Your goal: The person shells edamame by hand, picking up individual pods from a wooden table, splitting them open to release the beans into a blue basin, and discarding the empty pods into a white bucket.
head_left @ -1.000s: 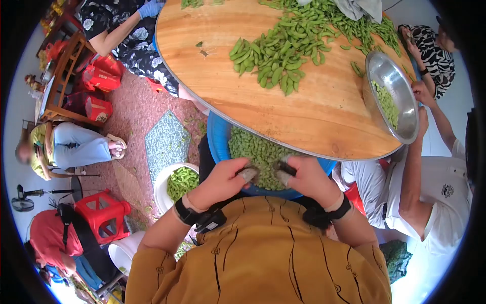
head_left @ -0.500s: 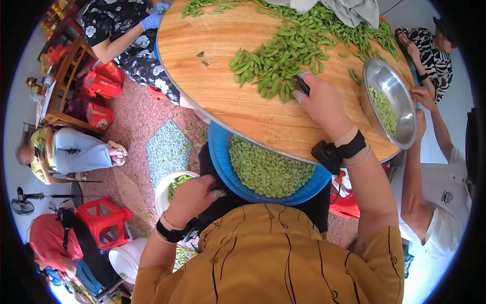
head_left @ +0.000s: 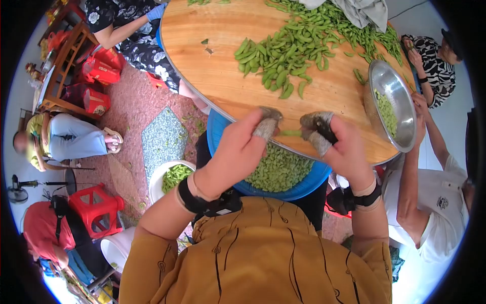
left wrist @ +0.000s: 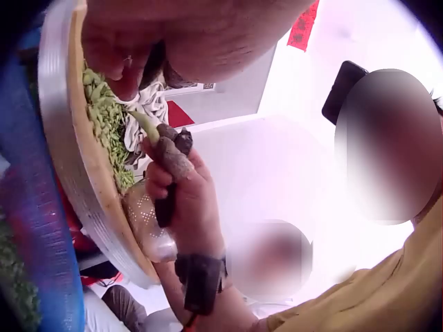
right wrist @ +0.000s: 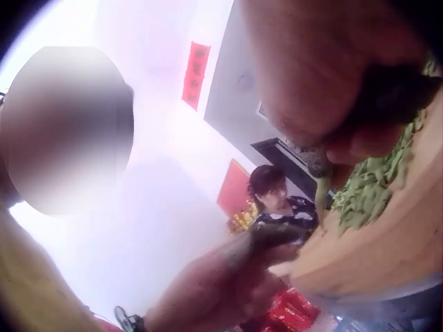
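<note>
I'm watching a curved-edged wooden table (head_left: 215, 76) standing on a speckled pink floor (head_left: 131, 104). Above its near edge, the right hand (head_left: 344, 144) is pinching a slim green pod (head_left: 290, 133), lying crosswise, pointing toward the left hand (head_left: 240, 147), whose grip I can't tell. Coarse grey wrappings (head_left: 320, 144) are covering some fingertips (head_left: 264, 128).

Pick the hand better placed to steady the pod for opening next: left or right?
Right, likely: the right hand pinches the pod, whose other end points toward the left hand.
</note>
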A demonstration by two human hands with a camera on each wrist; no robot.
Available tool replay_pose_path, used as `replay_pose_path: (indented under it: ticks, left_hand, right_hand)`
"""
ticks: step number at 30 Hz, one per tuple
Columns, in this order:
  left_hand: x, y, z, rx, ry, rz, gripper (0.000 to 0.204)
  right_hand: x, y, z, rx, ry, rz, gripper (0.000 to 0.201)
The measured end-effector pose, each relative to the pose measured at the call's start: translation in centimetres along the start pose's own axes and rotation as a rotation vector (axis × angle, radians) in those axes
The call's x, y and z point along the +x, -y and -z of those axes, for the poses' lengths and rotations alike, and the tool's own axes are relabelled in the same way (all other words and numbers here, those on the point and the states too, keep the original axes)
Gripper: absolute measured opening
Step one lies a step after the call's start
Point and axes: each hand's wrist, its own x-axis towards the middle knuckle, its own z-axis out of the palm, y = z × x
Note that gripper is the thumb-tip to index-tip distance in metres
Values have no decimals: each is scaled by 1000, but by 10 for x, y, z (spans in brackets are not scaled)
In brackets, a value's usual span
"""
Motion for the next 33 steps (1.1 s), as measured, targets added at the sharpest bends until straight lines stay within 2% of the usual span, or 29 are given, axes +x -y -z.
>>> replay_pose_path:
  ticks: [1, 3, 4, 5, 6, 7, 8, 10, 11, 14, 16, 17, 19, 20, 22, 26, 28, 29, 31, 33]
  left_hand:
    - [2, -3, 2, 2, -2, 7, 23]
    - [5, -14, 5, -530, 408, 588, 23]
    - [0, -7, 2, -712, 386, 626, 23]
    - [-3, -4, -1, -705, 388, 633, 23]
    - [-5, -2, -3, -703, 294, 569, 22]
    - [-7, 0, -4, -701, 200, 502, 21]
    - [-8, 3, -4, -696, 200, 507, 21]
    - [-11, 7, -3, -553, 150, 404, 20]
    - [-13, 6, -4, -554, 145, 408, 20]
    - [-17, 6, -12, -426, 98, 323, 17]
    - [-23, 12, -17, -3, 1, 97, 20]
    - [-24, 12, -17, -4, 2, 100, 20]
    - [-25, 11, -15, 729, -74, -371, 27]
    - [-27, 12, -15, 727, -73, -367, 27]
    - [-32, 13, -15, 863, -52, -366, 28]
    - [-32, 17, -16, 883, -97, -403, 27]
    - [-31, 14, -13, 717, -40, -246, 25]
    - [-30, 11, -11, 717, -40, -245, 25]
    - [-30, 5, -7, 368, 82, 109, 20]
    - [-31, 9, -3, 311, 94, 123, 15]
  right_hand:
    - [-3, 3, -3, 10, 61, -23, 23]
    - [-7, -4, -10, 46, 62, 8, 24]
    - [-8, -10, -14, 64, 27, 13, 26]
    - [-9, -13, -17, 83, -11, 18, 28]
    - [-11, -11, -17, 91, -16, 16, 28]
    - [-14, -5, -16, 119, 72, -192, 30]
    - [-16, 0, -15, 145, 163, -399, 33]
    - [-24, 4, -21, 228, 158, -354, 34]
    - [-27, 6, -24, 304, 155, -311, 35]
    - [-30, 4, -28, 260, 165, -223, 36]
    - [-32, 0, -31, 305, 175, -268, 35]
    - [-33, 0, -32, 349, 184, -310, 34]
    - [-30, 11, -35, 442, 163, -385, 32]
    - [-28, 15, -36, 532, 141, -456, 30]
    - [-27, 10, -34, 547, 185, -478, 27]
    - [-25, 5, -35, 568, 247, -509, 21]
    - [-23, 9, -37, 598, 225, -524, 21]
    - [-23, 10, -37, 629, 204, -538, 20]
    - [-23, 5, -37, 615, 241, -555, 20]
    - [-23, 2, -36, 601, 276, -569, 19]
